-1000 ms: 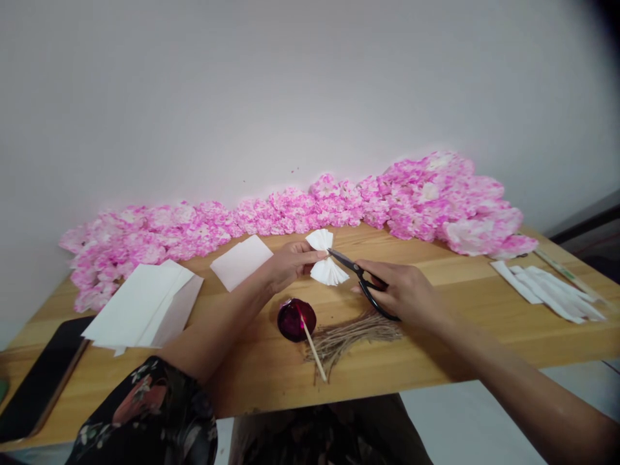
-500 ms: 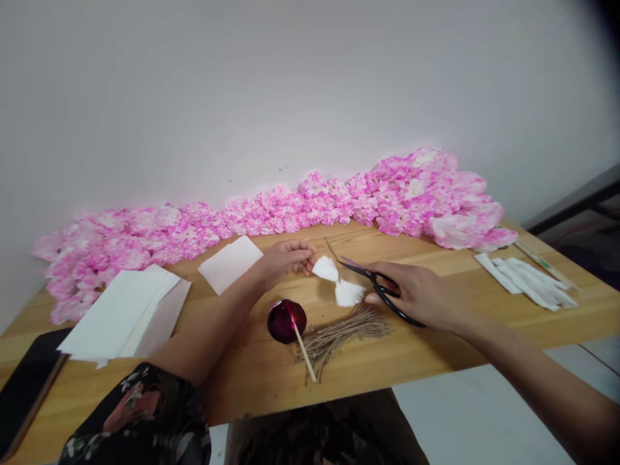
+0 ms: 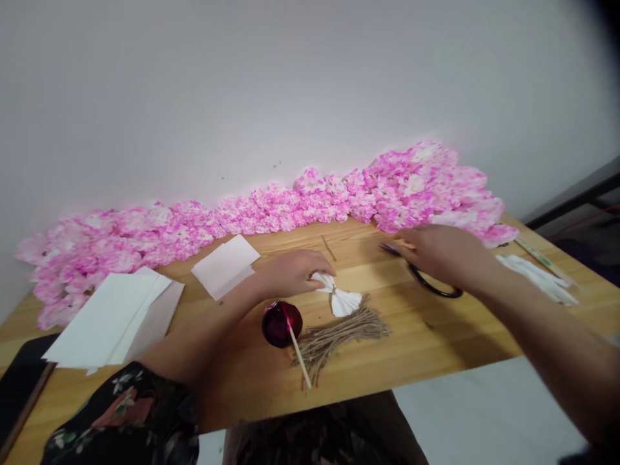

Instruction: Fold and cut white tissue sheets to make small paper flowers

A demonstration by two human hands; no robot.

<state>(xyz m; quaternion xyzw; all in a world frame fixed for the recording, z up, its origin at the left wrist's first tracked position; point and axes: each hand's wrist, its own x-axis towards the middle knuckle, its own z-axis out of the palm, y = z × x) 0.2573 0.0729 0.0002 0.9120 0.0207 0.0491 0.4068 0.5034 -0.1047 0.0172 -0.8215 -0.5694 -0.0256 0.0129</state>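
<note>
My left hand [image 3: 300, 271] pinches one end of a white paper bow [image 3: 345, 302], gathered and tied at its middle with brown string. The bow's free end fans out just above a bundle of cut brown strings [image 3: 343, 332]. To the right, my right hand [image 3: 426, 248] is closed over black-handled scissors [image 3: 438, 290], low over the table below the pink flowers. Its fingers partly hide the scissors. A short bit of string [image 3: 328, 248] lies on the wood beyond the bow.
Pink-and-white paper flowers [image 3: 271, 210] line the wall. At left lie white paper sheets [image 3: 111, 316], smaller sheets [image 3: 225, 265] and a dark phone [image 3: 24, 387]. A bowl of dark pink liquid [image 3: 278, 329] holds a stick [image 3: 300, 358]. Folded white strips [image 3: 537, 278] lie at right.
My right hand has carried the scissors away from the bow, to the right and farther back. The bow has dropped slightly in my left hand, and a short string piece now lies apart.
</note>
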